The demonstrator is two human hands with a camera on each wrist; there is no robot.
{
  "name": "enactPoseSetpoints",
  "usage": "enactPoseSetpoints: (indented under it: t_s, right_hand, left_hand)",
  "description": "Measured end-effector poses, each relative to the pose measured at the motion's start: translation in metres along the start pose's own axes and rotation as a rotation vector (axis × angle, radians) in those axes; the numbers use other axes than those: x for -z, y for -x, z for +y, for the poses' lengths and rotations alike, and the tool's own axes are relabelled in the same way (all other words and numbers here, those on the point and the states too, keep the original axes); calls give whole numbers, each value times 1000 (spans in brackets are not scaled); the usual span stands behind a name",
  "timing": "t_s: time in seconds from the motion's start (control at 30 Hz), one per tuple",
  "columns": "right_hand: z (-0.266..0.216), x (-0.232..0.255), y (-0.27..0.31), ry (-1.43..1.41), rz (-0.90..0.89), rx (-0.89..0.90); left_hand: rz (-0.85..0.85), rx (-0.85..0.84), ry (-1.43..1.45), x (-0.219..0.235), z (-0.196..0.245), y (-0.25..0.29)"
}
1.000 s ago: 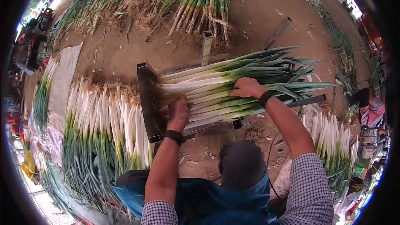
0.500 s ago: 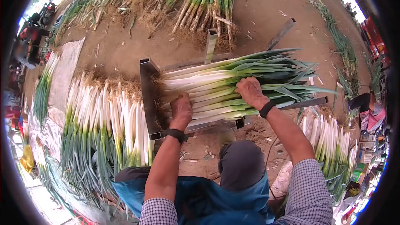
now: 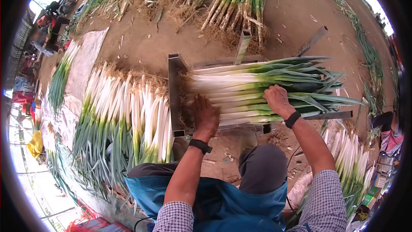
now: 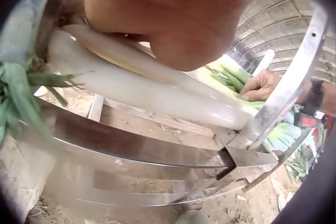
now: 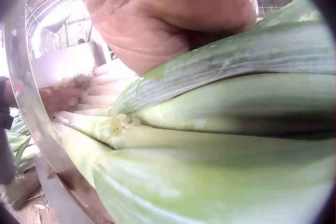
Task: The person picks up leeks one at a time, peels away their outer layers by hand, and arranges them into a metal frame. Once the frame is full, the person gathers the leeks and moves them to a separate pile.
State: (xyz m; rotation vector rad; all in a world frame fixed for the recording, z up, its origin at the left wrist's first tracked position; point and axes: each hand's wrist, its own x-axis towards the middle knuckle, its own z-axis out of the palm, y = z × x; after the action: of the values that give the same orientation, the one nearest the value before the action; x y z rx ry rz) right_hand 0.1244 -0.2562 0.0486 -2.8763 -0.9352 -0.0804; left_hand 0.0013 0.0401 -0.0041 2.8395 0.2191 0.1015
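Long leeks lie side by side in a metal frame, roots against its upright left plate and green leaves to the right. My left hand rests flat on the white stalks near the roots, fingers spread. Farther right, my right hand lies on the leeks where white turns green, its fingers bent down onto them; the fingertips are partly hidden. In the left wrist view thick white stalks pass under the left hand. The right wrist view has green leaves below the right hand.
A row of leeks lies left of the frame, another bunch at the right. Untrimmed leeks with roots lie on the ground beyond. Metal posts rise at the frame's far side. A person is at the far left.
The head view has shifted, so the scene sits farther right. My left hand has flattened and spread its fingers on the stalks; my right hand stays on the leeks with small movement.
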Motion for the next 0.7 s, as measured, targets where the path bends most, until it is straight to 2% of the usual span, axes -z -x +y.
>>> enactPoseSetpoints:
  t_s: [0.07, 0.17, 0.2, 0.27, 0.3, 0.37, 0.43, 0.57, 0.6, 0.67, 0.7]
  right_hand:
    - [3, 3, -4, -9, -79, 25]
    - [1, 39, -12, -65, -136, 49]
    - [-7, 60, -17, -96, -153, 58]
    - [-34, 132, -33, -378, -177, 82]
    - [-48, 163, -41, -536, -170, 46]
    - [-80, 214, -55, -583, -92, 89]
    - [-114, 245, -71, -559, -30, 146]
    - [-176, 225, -111, -394, -152, 360]
    - [-188, 201, -121, -301, -168, 447]
    - [-205, 111, -133, -330, -31, 459]
    - [-221, 101, -133, -273, -104, 386]
  left_hand:
    - [-11, 0, -2, 1, 2, 2]
    - [10, -30, 130, 23, 3, 6]
    - [75, -53, 113, 23, 4, 12]
    - [178, -92, 82, 16, 9, 36]
    - [147, -93, 111, 14, 12, 42]
    - [105, -105, 170, 12, 17, 44]
    - [158, -118, 182, 16, 15, 40]
    - [126, -65, 178, 17, 9, 37]
    - [129, -50, 180, 16, 7, 33]
    - [125, -14, 180, 14, 1, 30]
    - [86, -13, 173, 14, 0, 31]
